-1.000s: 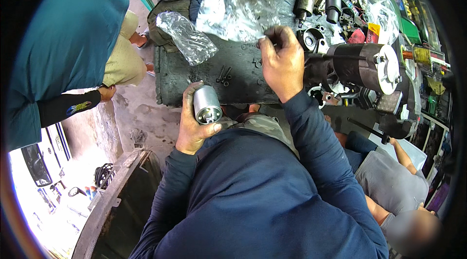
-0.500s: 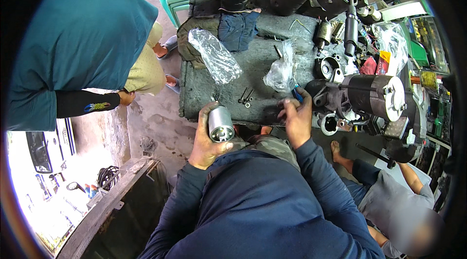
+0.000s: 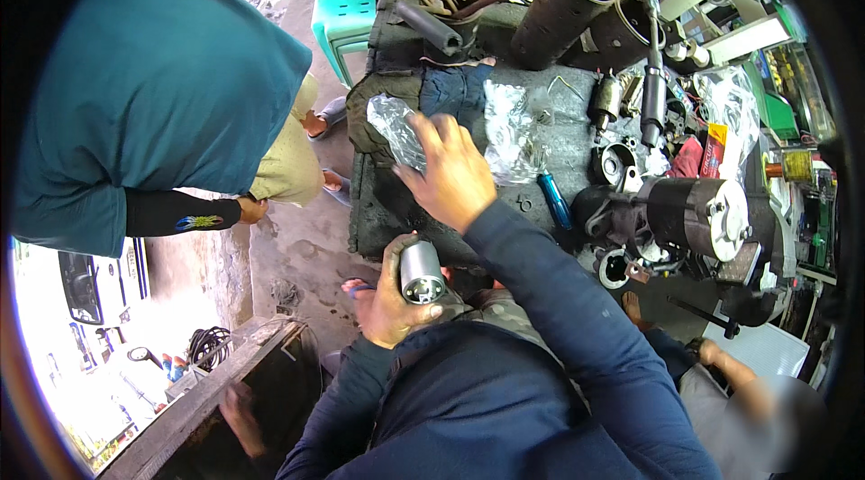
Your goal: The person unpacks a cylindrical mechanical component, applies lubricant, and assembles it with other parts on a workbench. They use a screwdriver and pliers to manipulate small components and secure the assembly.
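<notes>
My left hand [image 3: 389, 304] is wrapped round a silver cylindrical starter solenoid [image 3: 421, 271] at the bench's near edge, its open end tilted toward me. Over the bench, my right hand [image 3: 450, 172] has its fingers apart and nothing visible in them. Its fingertips overlap a clear plastic bag [image 3: 389, 124]; whether they touch it I cannot tell. Another clear plastic bag [image 3: 509, 128] lies to the right of that hand. Beside my right forearm, a blue-handled screwdriver [image 3: 555, 201] and a small nut [image 3: 526, 205] rest on the bench. The bolts are hidden by my arm.
A starter motor [image 3: 698, 217] and loose metal parts crowd the bench's right side. Dark metal cylinders [image 3: 560, 25] and a can of tools [image 3: 464, 2] stand at the back. A person in teal [image 3: 171, 92] stands left, near a green stool [image 3: 347, 16]; another person [image 3: 730, 408] is lower right.
My right hand has left the blue-handled screwdriver and moved left, over the plastic bag. The solenoid stays in my left hand. The view has shifted slightly.
</notes>
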Motion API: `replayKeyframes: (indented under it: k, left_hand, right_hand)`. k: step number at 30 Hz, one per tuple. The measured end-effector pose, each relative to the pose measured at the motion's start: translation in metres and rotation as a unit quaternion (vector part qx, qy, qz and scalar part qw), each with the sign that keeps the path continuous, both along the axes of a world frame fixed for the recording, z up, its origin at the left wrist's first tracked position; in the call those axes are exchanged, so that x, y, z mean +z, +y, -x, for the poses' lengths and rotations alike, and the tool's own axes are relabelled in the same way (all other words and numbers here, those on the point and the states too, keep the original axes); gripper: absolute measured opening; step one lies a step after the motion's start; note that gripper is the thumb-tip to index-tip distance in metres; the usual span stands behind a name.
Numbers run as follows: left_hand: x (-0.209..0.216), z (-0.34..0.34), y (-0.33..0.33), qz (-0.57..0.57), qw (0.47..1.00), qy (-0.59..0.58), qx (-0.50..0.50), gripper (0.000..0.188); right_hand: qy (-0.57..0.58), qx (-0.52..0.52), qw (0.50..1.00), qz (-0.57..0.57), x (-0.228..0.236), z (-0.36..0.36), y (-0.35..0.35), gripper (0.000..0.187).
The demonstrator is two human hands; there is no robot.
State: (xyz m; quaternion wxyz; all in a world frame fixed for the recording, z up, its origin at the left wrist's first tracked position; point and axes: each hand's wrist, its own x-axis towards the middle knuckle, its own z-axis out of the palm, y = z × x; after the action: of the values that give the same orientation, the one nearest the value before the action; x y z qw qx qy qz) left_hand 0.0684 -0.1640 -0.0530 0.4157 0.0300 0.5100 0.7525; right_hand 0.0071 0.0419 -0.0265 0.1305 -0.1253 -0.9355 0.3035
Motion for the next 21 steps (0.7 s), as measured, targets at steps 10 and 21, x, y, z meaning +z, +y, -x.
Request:
replayKeyframes:
  k: [10, 21]
  left_hand:
    - [-0.007, -0.007, -0.013, 0.037, 0.995, 0.084, 0.027, 0.116]
    - [0.001, 0.006, -0.006, 0.014, 0.998, 0.049, 0.036, 0.111]
  right_hand:
    - [-0.134, -0.024, 0.965, 0.223, -0.037, 0.061, 0.051, 0.046]
    - [-0.093, -0.062, 0.969, 0.22, 0.006, -0.017, 0.044, 0.086]
